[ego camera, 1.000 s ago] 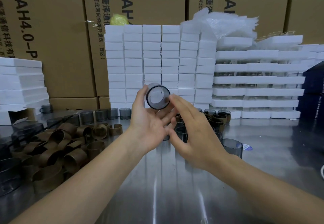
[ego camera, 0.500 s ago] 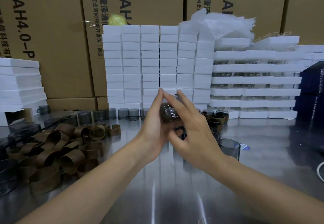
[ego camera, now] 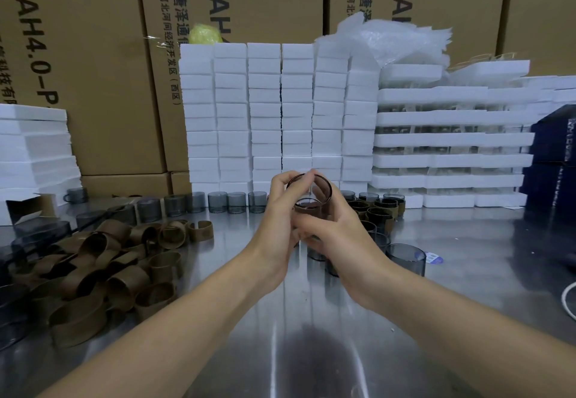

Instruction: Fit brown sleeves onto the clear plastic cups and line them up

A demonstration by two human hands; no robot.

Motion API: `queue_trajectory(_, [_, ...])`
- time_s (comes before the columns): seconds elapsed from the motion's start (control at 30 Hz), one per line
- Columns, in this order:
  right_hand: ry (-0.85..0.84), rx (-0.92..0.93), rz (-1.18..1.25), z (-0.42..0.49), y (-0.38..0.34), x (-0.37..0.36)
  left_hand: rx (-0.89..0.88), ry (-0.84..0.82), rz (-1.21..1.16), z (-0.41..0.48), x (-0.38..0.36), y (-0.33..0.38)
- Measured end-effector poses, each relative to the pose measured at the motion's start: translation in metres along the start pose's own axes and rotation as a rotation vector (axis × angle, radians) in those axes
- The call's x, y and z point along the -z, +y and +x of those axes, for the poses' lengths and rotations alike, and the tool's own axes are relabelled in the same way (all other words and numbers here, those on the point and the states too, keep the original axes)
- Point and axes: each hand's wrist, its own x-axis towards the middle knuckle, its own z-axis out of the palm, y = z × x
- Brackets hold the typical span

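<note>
Item under handling: one clear plastic cup (ego camera: 311,193), held in the air in front of the foot of the white foam block stack (ego camera: 265,110), open mouth tilted towards the camera. Its wall looks brown-tinted; whether a sleeve is seated on it cannot be told.

Left hand (ego camera: 276,229): thumb and fingers curled round the cup's rim and left wall. Right hand (ego camera: 341,237): fingers wrapped round the cup's lower right side. Both grip it.

A row of bare clear cups (ego camera: 218,202) stands along the foot of the stack. Left of the stack lies a loose heap of brown sleeves (ego camera: 103,266); at its right foot is a cluster of sleeved cups (ego camera: 380,210).

Behind the stack, cardboard cartons (ego camera: 103,70) read "AH4.0-P" and "河北河间经济开发区(西区)". Print on the dark blue box (ego camera: 554,148) right of the stack is illegible.
</note>
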Motion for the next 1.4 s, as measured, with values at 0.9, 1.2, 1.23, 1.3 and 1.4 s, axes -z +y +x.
queue_trajectory(0.9, [-0.025, 0.098, -0.051, 0.018, -0.004, 0.027, -0.248, -0.039, 0.492, 0.004, 0.022, 0.018])
queue_trajectory(1.2, [-0.442, -0.175, 0.14, 0.019, -0.011, 0.04, 0.058, -0.316, 0.133, 0.004, 0.022, 0.013])
queue_trajectory(1.23, [-0.444, -0.208, 0.215, 0.019, -0.012, 0.039, 0.076, -0.334, 0.099, 0.004, 0.021, 0.012])
queue_trajectory(1.3, [-0.421, -0.264, 0.33, 0.021, -0.014, 0.035, 0.115, -0.353, 0.075, 0.004, 0.018, 0.01])
queue_trajectory(1.4, [-0.335, -0.335, 0.365, 0.021, -0.015, 0.032, 0.158, -0.33, 0.107, 0.005, 0.016, 0.006])
